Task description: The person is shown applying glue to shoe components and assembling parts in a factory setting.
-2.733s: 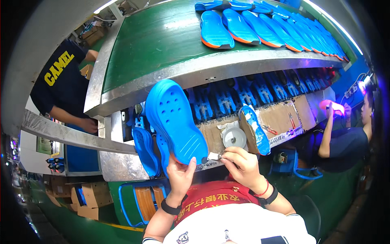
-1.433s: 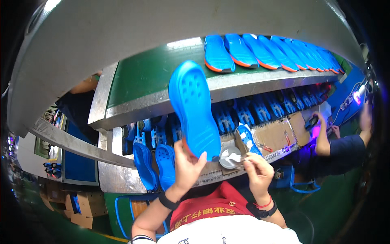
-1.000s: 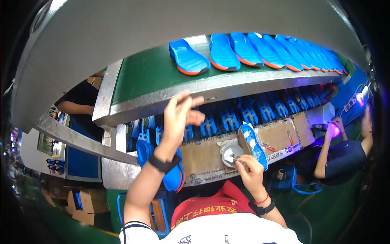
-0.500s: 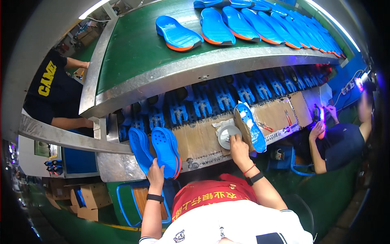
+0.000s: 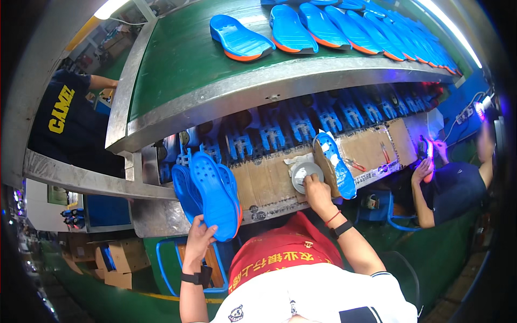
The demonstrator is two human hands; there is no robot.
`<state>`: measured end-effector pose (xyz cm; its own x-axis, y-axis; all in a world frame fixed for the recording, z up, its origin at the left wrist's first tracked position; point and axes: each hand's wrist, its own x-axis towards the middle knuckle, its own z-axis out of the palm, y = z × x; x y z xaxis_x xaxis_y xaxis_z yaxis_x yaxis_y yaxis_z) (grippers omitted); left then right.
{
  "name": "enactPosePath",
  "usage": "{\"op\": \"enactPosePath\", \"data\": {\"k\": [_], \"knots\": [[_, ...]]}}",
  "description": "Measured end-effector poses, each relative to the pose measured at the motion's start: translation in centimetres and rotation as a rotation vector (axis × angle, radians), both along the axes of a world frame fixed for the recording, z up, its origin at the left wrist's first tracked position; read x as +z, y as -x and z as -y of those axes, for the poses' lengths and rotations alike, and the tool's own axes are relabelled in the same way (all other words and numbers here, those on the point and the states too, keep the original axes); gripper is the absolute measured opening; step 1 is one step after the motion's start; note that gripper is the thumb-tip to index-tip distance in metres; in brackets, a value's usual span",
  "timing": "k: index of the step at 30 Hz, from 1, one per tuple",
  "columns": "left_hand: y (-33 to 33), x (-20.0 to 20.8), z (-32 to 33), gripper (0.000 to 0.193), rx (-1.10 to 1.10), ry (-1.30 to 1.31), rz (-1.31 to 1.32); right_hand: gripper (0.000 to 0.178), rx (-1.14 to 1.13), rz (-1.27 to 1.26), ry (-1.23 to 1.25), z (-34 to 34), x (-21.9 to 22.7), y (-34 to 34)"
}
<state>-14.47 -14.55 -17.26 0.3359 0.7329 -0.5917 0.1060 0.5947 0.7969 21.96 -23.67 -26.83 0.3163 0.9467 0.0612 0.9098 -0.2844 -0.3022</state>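
A blue shoe sole with holes at its far end is raised off the bench, its near end pinched between the thumb and fingers of my left hand. More blue soles stand behind and beside it. My right hand has its fingers closed at the near rim of a grey bowl with something white inside. What those fingers hold is too small to make out. To the right of the bowl, a blue sole-shaped piece with white smears leans on a brown cardboard edge.
Cardboard covers the bench, with red-handled pliers on it. Above runs a metal-framed green belt carrying rows of blue soles. Blue clamp-like parts line up beneath. Co-workers are at the right and left.
My left hand has lifted one blue sole from the group and tilted it toward me. My right hand stays at the bowl, its fingers slightly shifted.
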Motion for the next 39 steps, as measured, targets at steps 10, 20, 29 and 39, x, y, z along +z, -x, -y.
{"op": "enactPosePath", "data": {"k": [10, 20, 29, 39], "knots": [[-9.3, 3.8, 1.4, 0.051, 0.03, -0.385, 0.224, 0.008, -0.077, -0.09, -0.136, 0.9, 6.3, 0.7], [-14.9, 5.2, 2.4, 0.054, 0.081, -0.657, 0.149, 0.017, 0.195, -0.455, -0.609, 2.1, 16.5, 4.1], [-15.2, 5.3, 3.2, 0.047, 0.09, -0.758, 0.076, 0.016, 0.224, -0.362, -0.572, 1.7, 17.0, 5.1], [-14.8, 4.9, 3.2, 0.049, 0.068, -0.822, 0.033, 0.015, 0.152, -0.297, -0.563, 1.3, 17.2, 5.2]]}}
